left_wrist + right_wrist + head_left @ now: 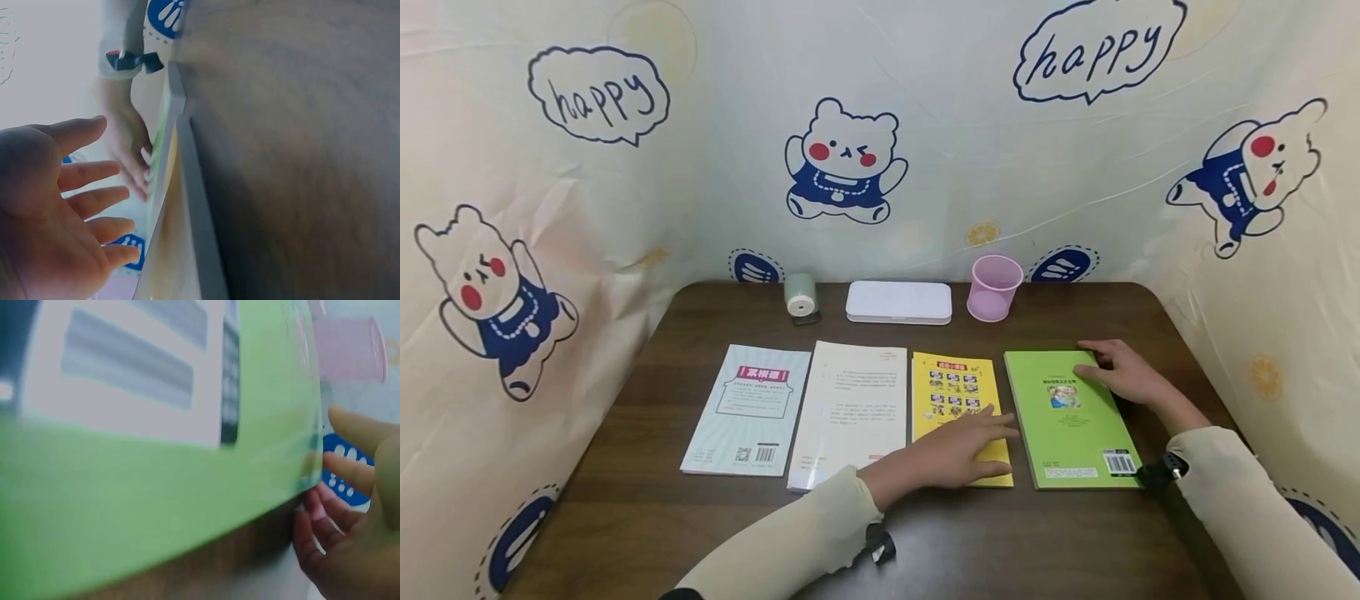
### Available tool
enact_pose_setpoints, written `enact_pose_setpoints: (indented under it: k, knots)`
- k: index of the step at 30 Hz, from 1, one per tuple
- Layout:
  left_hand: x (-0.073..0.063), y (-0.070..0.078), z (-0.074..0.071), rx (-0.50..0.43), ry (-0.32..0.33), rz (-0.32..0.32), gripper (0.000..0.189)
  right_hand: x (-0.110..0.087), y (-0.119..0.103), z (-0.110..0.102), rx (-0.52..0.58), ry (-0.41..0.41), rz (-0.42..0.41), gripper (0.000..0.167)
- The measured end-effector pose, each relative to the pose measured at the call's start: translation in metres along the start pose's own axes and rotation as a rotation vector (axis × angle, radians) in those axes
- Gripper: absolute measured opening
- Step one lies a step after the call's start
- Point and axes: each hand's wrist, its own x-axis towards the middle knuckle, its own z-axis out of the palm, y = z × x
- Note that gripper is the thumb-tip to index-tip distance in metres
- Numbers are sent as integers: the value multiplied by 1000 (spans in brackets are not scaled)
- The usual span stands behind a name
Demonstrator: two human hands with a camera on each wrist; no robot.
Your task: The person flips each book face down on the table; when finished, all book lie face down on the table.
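Observation:
Four books lie in a row in the head view: a light blue book, a white book, a yellow book and a green book. Above the lower part of the yellow one, my left hand is spread and holds nothing; the left wrist view shows its fingers apart. My right hand is at the green book's far right corner. In the right wrist view its fingertips are right at the book's edge, with the thumb raised over the cover.
Along the back of the brown table stand a small green cylinder, a flat white case and a pink cup. A patterned curtain surrounds the table on the back and sides.

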Motion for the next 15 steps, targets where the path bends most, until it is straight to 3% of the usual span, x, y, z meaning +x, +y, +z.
enact_pose_setpoints:
  k: [7,15]
  knots:
    - [-19,-19,-21,-14,59,-88,57,-2,-24,7,-130,21,-5,74]
    - [-43,-58,-48,-13,141,-258,63,0,-63,20,-210,23,16,81]
